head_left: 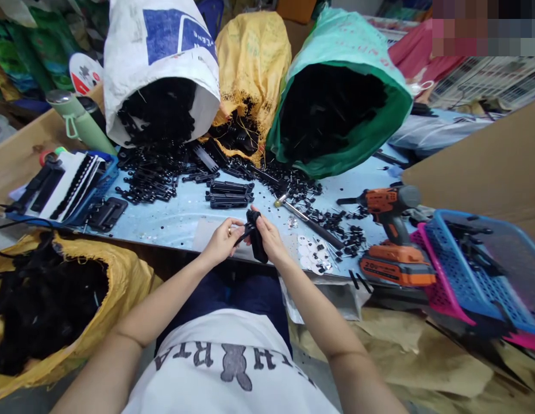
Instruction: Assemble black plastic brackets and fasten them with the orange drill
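My right hand is wrapped round a long black plastic part, held at the table's front edge. My left hand pinches a slim black piece that meets this part on its left side; whether the two are joined I cannot tell. Just beyond my hands lie black folded bracket-like parts, side by side. A hammer with a dark handle rests to the right of my right hand. Near it, small metal and black bits lie on a pale sheet.
White, yellow and green sacks of black parts open onto the blue table. Loose parts are heaped below them. An orange drill and blue basket stand right; a green bottle stands left.
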`<state>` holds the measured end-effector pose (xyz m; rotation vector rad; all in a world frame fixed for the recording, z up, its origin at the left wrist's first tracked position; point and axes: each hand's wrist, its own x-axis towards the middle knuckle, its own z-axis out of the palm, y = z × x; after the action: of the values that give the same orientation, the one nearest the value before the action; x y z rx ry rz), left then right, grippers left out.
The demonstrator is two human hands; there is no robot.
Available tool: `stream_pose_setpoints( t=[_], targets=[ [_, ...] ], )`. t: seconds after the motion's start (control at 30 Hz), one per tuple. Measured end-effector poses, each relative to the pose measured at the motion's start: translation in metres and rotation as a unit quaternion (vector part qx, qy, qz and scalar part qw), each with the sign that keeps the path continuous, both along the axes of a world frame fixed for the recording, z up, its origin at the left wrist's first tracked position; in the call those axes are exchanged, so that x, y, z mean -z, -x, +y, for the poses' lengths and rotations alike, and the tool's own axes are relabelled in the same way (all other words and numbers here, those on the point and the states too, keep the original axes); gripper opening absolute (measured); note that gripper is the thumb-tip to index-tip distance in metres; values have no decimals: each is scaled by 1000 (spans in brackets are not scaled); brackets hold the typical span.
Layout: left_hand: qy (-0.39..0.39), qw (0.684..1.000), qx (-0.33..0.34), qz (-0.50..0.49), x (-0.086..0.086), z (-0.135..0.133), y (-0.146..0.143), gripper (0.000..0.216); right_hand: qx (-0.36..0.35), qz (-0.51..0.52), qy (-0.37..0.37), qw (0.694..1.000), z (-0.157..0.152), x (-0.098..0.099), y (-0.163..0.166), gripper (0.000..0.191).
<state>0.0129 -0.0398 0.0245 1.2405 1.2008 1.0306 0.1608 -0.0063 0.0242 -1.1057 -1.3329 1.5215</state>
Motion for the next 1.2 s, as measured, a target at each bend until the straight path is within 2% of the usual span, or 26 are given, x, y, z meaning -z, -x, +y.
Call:
stream_pose_setpoints(
  t=[0.07,0.13,0.23,0.33,0.43,0.53,0.67,0.73,0.83,0.9,1.03,1.2],
  targets=[
    [-86,991,-28,100,0,-2,0,45,8,10,-11,1000,-1,3,-3,61],
    [-175,968,-33,180,1,-3,-1,40,7,17,-9,1000,-2,6,-6,60],
    [-245,943,-25,225,1,-4,-4,30,-9,32,3,999,-4,9,-9,65],
    [-255,936,-29,240,-2,-3,-5,35,-18,28,-21,999,-4,10,-13,64],
    [-246,931,-30,268,-7,-3,-4,37,-60,-29,-89,994,-1,5,-23,60],
    [-251,920,-39,298,-9,-6,-5,36,-101,-118,-178,972,3,-3,-36,54],
    [-276,916,-100,274,-4,-10,-18,35,-121,-197,-259,938,3,-10,-39,50],
    [-299,915,-143,232,-2,-9,-30,35,-91,-200,-286,933,-2,-11,-32,50],
    [-338,896,-236,166,-2,-8,-45,36,21,-183,-335,924,-11,-11,-15,51],
    [-361,883,-260,145,-3,-7,-48,36,53,-186,-368,909,-16,-11,-7,52],
    [-394,879,-224,149,-4,-2,-35,33,29,-198,-372,906,-17,-11,-4,54],
    [-388,898,-130,163,-8,11,-14,31,50,-197,-329,922,-16,-6,-5,57]
  ],
)
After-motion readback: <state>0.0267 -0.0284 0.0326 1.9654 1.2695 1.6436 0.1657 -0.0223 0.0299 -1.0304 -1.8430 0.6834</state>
